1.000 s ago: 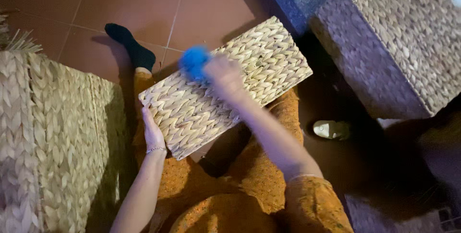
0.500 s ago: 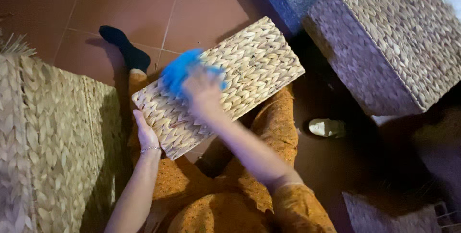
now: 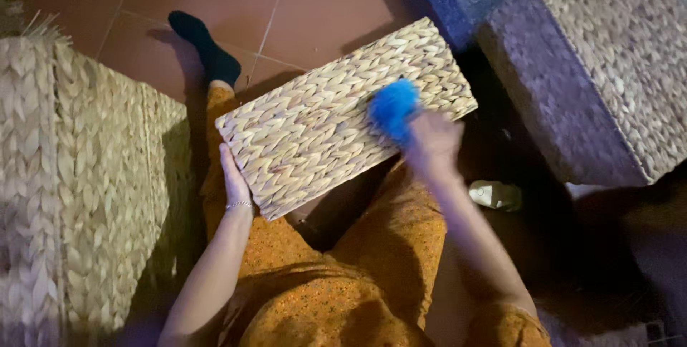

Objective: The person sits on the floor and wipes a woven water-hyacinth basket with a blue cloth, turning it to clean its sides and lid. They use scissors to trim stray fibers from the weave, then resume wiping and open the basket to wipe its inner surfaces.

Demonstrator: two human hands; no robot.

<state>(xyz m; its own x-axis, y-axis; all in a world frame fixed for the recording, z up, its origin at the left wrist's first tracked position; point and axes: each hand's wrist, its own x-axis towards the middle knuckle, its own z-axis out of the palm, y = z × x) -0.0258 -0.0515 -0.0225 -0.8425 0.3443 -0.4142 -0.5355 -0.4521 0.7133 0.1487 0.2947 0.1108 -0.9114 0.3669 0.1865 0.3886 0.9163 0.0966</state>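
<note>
Across the lap of a seated person in orange patterned clothing, a flat rectangular woven basket panel (image 3: pixel 343 118) of pale straw plait lies tilted, its far corner toward the upper right. At its near left edge the left hand (image 3: pixel 235 179) lies flat against the side, fingers extended and steadying it, a thin bracelet at the wrist. Over the panel's right end the right hand (image 3: pixel 431 145) is closed around a fluffy blue brush (image 3: pixel 393 108), whose blue tuft presses on the weave near the right edge; the hand is blurred, so the grip itself cannot be made out in detail. One leg stretches out past the panel's far side and ends in a dark sock (image 3: pixel 207 50) on the reddish tiled floor (image 3: pixel 315 3). Beside the person's left stands a large woven basket (image 3: pixel 86 189) of the same pale plait. Well apart at upper right sits another woven basket (image 3: pixel 594 68), and a small pale object (image 3: pixel 497 194) lies on the floor just below it.
</note>
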